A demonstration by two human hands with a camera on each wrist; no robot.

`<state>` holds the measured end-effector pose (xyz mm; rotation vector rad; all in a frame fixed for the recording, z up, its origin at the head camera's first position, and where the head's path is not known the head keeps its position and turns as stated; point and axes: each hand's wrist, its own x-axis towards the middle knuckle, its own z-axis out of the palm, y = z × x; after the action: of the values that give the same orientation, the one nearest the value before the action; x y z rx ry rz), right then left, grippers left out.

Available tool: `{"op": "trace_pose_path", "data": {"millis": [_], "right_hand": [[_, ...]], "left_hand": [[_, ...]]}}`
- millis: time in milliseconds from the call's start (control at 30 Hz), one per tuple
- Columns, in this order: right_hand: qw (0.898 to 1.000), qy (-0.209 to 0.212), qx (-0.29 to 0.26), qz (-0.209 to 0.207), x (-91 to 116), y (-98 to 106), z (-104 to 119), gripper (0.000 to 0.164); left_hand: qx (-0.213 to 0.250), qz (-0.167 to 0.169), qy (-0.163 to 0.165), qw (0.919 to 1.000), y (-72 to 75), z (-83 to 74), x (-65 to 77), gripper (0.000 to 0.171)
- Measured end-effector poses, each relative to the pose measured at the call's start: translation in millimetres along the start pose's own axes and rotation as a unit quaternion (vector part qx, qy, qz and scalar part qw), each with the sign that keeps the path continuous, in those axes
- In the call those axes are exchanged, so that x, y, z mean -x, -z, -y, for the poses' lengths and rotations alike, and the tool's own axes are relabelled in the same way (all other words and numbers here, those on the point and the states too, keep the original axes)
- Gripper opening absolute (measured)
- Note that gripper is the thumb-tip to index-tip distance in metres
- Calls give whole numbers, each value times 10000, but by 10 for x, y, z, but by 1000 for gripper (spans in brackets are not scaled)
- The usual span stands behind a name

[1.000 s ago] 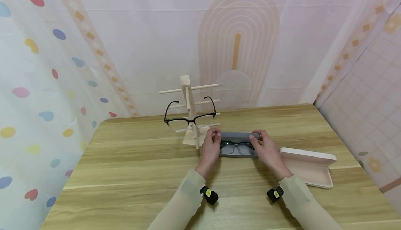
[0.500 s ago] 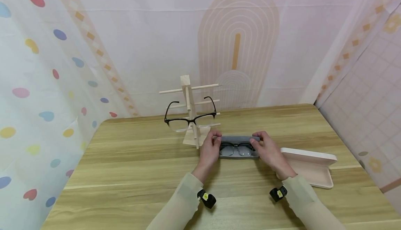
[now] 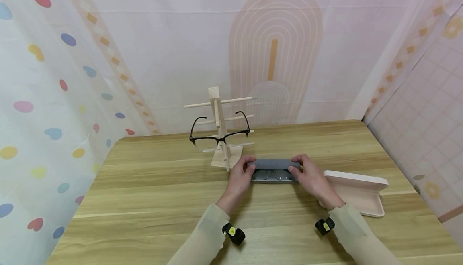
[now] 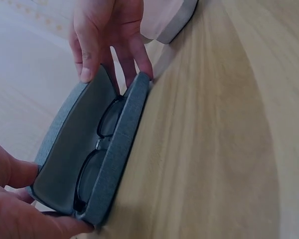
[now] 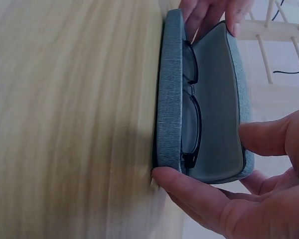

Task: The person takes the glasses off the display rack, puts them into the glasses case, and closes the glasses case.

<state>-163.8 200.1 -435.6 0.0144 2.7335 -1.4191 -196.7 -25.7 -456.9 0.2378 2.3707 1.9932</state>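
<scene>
A grey fabric-covered glasses case (image 3: 273, 164) sits on the table, its lid partly lowered over a pair of dark-framed glasses (image 5: 199, 122) lying inside. At the case's left end, my left hand (image 3: 238, 175) holds the lid edge with the thumb, other fingers behind and along the base. My right hand (image 3: 312, 178) grips the right end the same way; in the right wrist view its thumb (image 5: 264, 138) presses on the lid rim and its index finger reaches the base corner. The lid hides the upper part of the glasses in the head view.
Behind my left hand stands a wooden glasses rack (image 3: 214, 93), with black-rimmed glasses (image 3: 221, 139) hanging on it. An opened pale pink case (image 3: 356, 178) lies beside my right forearm. All stand on a wood-grain table (image 3: 162, 184) backed by patterned curtains.
Both hands have swung the grey case's lid forward and down, so it covers more of the glasses. The case has slid slightly toward the person. The rack and pink case stay put.
</scene>
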Motion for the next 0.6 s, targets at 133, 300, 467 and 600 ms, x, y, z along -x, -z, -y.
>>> {"op": "trace_pose_path", "data": {"millis": [133,300,467,600], "right_hand": [[9999,-19,101,37,23,-6,-3,37],[9999,20,135,-11,56,-8,3,36],[10000,-26,90,-26,85,-14,-13,35],[9998,37,207,-57,107,-15,-40,35]], "left_hand": [[-6,82,52,10000,25,20,23,26],[100,217,200,9995,66,44,53,27],[234,305,221,9990,100,54,107,27],[194,402,16,9990,120,83,140,27]]}}
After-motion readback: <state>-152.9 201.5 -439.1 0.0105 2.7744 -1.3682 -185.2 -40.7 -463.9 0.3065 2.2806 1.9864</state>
